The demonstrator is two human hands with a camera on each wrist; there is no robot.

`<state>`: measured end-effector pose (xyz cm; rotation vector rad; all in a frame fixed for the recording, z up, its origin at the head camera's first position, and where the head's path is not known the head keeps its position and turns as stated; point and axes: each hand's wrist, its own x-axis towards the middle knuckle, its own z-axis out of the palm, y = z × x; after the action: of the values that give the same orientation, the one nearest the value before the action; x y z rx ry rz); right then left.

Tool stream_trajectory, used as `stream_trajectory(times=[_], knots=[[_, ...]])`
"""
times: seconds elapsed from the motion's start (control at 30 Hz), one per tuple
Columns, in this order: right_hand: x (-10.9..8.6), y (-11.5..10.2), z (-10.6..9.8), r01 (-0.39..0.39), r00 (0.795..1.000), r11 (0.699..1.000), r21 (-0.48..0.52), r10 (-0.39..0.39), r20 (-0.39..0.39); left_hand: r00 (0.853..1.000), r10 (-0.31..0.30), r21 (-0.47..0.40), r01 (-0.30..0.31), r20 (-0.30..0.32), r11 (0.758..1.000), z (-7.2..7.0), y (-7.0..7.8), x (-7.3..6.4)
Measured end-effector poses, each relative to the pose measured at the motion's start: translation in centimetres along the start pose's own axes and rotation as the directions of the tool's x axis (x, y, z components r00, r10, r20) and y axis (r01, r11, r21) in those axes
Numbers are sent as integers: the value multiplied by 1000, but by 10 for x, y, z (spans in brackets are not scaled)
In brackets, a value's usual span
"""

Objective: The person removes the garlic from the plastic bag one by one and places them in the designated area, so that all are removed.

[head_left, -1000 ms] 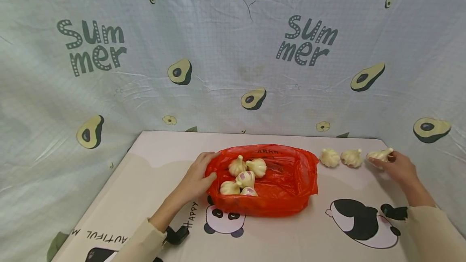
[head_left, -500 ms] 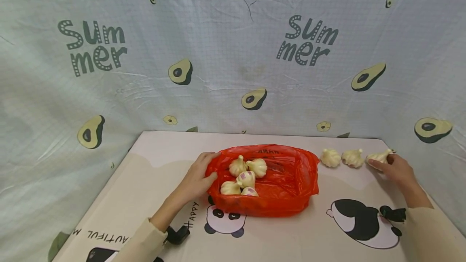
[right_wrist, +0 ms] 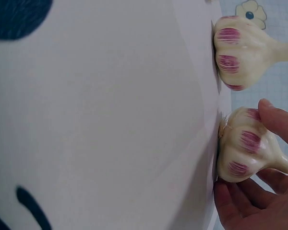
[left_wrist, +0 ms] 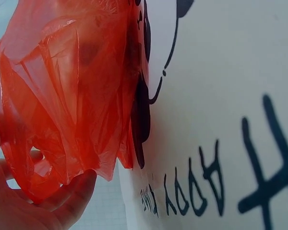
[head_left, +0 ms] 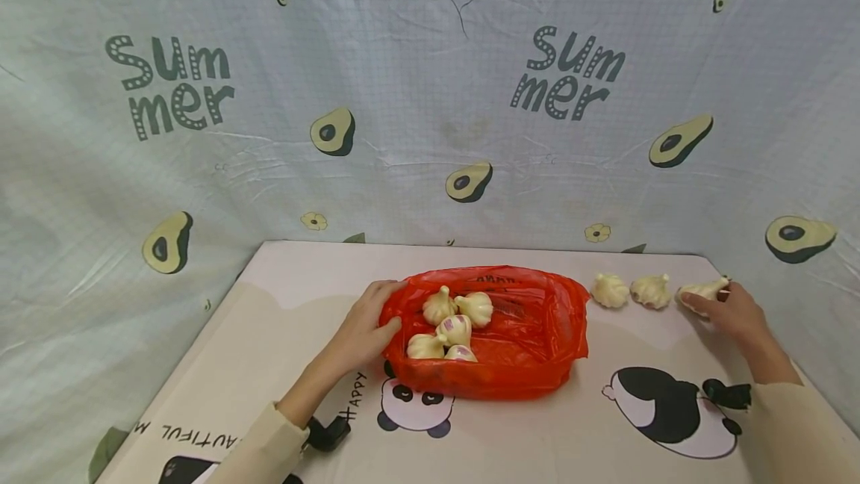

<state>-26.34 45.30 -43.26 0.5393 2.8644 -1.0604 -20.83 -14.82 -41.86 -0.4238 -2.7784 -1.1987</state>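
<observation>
A red plastic bag (head_left: 497, 378) stands with its mouth open in the middle of the table. Inside, several garlic bulbs (head_left: 473, 310) lie toward its left side. My left hand (head_left: 365, 325) holds the bag's left end, with the thumb over the rim; in the left wrist view its fingers (left_wrist: 77, 199) curl about the loose red plastic. At the far right, my right hand (head_left: 739, 314) grips a garlic bulb (head_left: 702, 290) between thumb and fingers. That bulb (right_wrist: 247, 148) appears to rest on the table, its stem pointing toward the palm side in the right wrist view.
Two more garlic bulbs, one near the bag (head_left: 609, 291) and a middle one (head_left: 649, 291), stand in a row along the table's back edge. A printed cloth curtain (head_left: 403, 95) hangs behind the table. The pale tabletop (head_left: 537, 439) carries panda drawings.
Hardly anything differs. My right hand has shifted slightly on the rightmost garlic bulb, which has barely moved. The left hand and the bag keep their places.
</observation>
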Motion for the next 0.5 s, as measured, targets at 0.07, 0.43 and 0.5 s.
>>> stream_trajectory(times=[0.07, 0.43, 0.5], knots=[[-1, -1, 0, -13, 1000, 1000, 13, 13, -5, 1000, 0, 0, 0, 0, 1000, 0, 0, 0], [-1, -2, -3, -24, 1000, 1000, 17, 24, -15, 1000, 0, 0, 0, 0, 1000, 0, 0, 0], [-2, -2, -4, -20, 1000, 1000, 15, 20, -23, 1000, 1, -1, -1, 0, 1000, 0, 0, 0]])
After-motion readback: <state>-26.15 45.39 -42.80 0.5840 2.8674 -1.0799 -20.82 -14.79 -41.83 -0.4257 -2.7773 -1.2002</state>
